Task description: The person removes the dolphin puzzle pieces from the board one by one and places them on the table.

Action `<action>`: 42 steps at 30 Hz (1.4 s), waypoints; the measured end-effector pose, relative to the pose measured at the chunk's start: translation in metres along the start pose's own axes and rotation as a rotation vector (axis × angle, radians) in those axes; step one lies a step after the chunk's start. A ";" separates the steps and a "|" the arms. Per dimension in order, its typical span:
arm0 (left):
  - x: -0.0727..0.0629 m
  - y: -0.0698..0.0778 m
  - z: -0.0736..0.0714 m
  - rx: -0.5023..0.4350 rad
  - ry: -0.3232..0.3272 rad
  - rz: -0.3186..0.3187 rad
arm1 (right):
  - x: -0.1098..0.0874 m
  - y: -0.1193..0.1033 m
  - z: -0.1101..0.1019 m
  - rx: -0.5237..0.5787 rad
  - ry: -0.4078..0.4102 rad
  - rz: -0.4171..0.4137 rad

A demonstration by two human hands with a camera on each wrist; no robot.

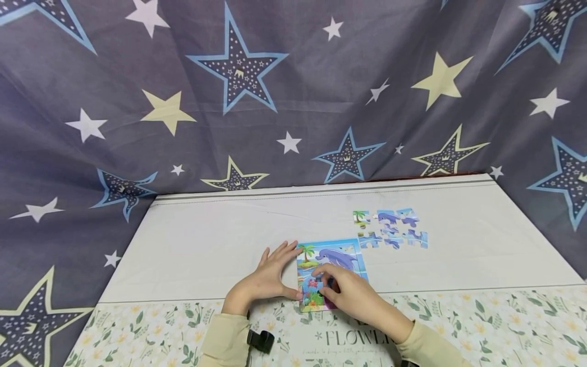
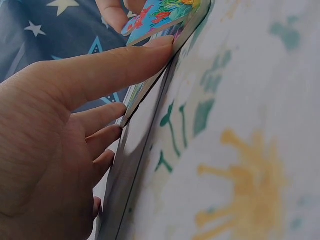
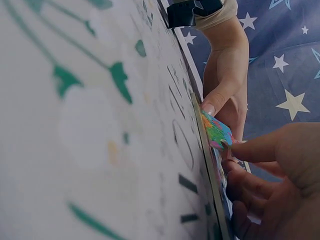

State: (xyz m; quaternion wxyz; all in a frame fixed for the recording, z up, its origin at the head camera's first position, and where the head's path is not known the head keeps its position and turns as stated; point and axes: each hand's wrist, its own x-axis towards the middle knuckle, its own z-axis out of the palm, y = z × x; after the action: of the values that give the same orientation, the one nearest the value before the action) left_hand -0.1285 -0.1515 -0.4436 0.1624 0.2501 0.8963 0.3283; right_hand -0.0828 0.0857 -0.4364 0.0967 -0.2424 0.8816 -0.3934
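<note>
A dolphin picture puzzle board [image 1: 362,261] lies at the front edge of the white surface. My left hand [image 1: 262,279] rests along its left side, fingers spread toward the top corner and thumb touching the lower left edge. In the left wrist view, that thumb [image 2: 115,70] lies straight on the board's edge. Over the board's lower part, my right hand [image 1: 348,290] pinches a puzzle piece [image 3: 217,131] with colourful coral on blue. This piece is tilted up from the board in both wrist views. The right hand hides the board's lower right area.
Several loose puzzle pieces [image 1: 392,239] lie in loose rows behind and right of the board, some with dolphin parts. A floral cloth [image 1: 504,321] with lettering covers the front. A grey star-patterned curtain [image 1: 293,102] hangs behind the white surface [image 1: 206,239].
</note>
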 end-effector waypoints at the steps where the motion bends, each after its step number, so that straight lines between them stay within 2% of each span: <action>1: 0.000 0.000 0.000 0.001 0.000 -0.002 | 0.000 0.001 0.000 0.010 -0.002 0.005; 6: 0.000 0.002 0.000 0.000 0.000 -0.006 | 0.000 0.003 0.000 0.042 -0.002 0.028; 14: 0.001 0.001 0.001 0.007 -0.001 -0.014 | 0.000 0.001 0.001 0.059 0.014 0.019; 24: 0.001 0.000 0.001 0.002 0.009 -0.010 | 0.000 -0.002 -0.002 0.069 0.079 0.016; 33: 0.001 0.001 0.001 -0.003 0.008 -0.014 | 0.001 0.003 -0.022 0.086 0.155 -0.017; 42: 0.002 0.001 0.001 0.004 0.000 -0.008 | -0.001 0.011 -0.052 0.081 0.237 0.063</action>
State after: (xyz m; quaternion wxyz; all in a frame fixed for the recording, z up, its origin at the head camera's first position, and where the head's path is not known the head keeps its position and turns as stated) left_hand -0.1292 -0.1498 -0.4440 0.1631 0.2466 0.8980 0.3258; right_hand -0.1045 0.1257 -0.4099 0.0141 -0.1622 0.8775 -0.4511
